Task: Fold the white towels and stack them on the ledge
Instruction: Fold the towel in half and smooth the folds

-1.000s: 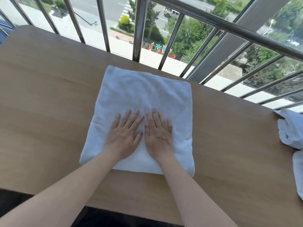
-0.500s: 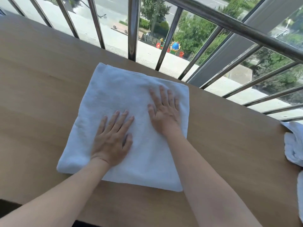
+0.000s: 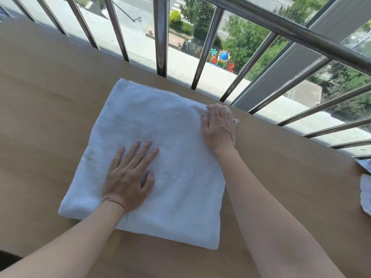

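Note:
A white towel point(image 3: 160, 137), folded into a thick square, lies flat on the wooden ledge point(image 3: 291, 177) in the middle of the view. My left hand point(image 3: 130, 175) presses flat on the towel's near left part, fingers spread and straight. My right hand point(image 3: 219, 127) sits at the towel's far right corner, its fingers curled over the corner's edge and gripping it.
Steel railing bars point(image 3: 160, 37) run along the ledge's far edge, close behind the towel. More white towels point(image 3: 366, 193) lie crumpled at the right edge of the view. Bare wood stretches to the left of the folded towel.
My right hand slid from the towel's middle up to its far right corner and curled onto it. My left hand stayed pressed flat on the towel.

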Demonstrator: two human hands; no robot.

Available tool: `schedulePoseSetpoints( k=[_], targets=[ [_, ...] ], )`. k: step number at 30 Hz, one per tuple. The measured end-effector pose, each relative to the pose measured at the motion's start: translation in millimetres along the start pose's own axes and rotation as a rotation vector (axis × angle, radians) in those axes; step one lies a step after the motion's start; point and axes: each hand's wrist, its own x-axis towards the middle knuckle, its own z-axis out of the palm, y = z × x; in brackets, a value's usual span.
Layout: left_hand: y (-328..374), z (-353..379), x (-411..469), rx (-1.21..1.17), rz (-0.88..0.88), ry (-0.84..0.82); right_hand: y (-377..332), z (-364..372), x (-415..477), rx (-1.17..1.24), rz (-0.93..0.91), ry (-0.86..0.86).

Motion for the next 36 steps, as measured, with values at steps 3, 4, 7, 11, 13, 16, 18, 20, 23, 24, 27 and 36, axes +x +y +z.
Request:
schedulePoseSetpoints(
  k=[3, 4, 7, 11, 13, 16, 18, 20, 23, 24, 27, 36],
  targets=[
    [-0.9, -0.2, 1.3, 0.003, -0.004, -0.007, 0.4, -9.2, 2.0, 0.028, 0.000, 0.028],
    [-1.2, 0.0, 1.1, 0.005, -0.003, -0.006, 0.1, -11.2, 3.3, 0.018, -0.003, 0.022],
    [-2.4, 1.3, 1.7, 0.004, 0.001, 0.000, 5.7, -18.3, 9.4, 0.041, 0.043, -0.007],
    [-3.2, 2.6, 2.4, 0.005, 0.002, -0.005, 7.9, -27.7, 9.6, 0.235, 0.079, 0.027],
    [-3.5, 2.6, 2.4, 0.001, -0.003, -0.015, 3.0, -30.2, 4.9, 0.273, 0.026, 0.145],
    [-2.4, 0.4, 2.8, -0.006, -0.007, -0.022, -2.9, -30.2, 1.2, 0.426, 0.111, 0.157],
    [-1.0, -1.5, 3.5, -0.006, -0.009, -0.025, 0.5, -30.2, 6.5, 0.463, 0.230, 0.056],
    [-0.6, -2.6, 3.8, -0.008, -0.010, -0.033, 7.8, -31.9, 13.9, 0.450, 0.279, 0.031],
    [0.3, -4.2, 4.6, -0.004, -0.008, -0.046, 13.2, -33.3, 23.5, 0.429, 0.326, 0.116],
    [0.6, -4.4, 4.7, -0.001, -0.007, -0.050, 11.9, -31.2, 23.5, 0.415, 0.343, 0.121],
    [0.4, -5.3, 3.6, -0.005, -0.017, -0.048, 8.3, -23.1, 18.1, 0.380, 0.256, 0.180],
    [0.2, -4.0, 4.2, -0.006, -0.022, -0.055, 33.1, -28.3, 17.3, 0.452, 0.353, -0.002]
  ],
)
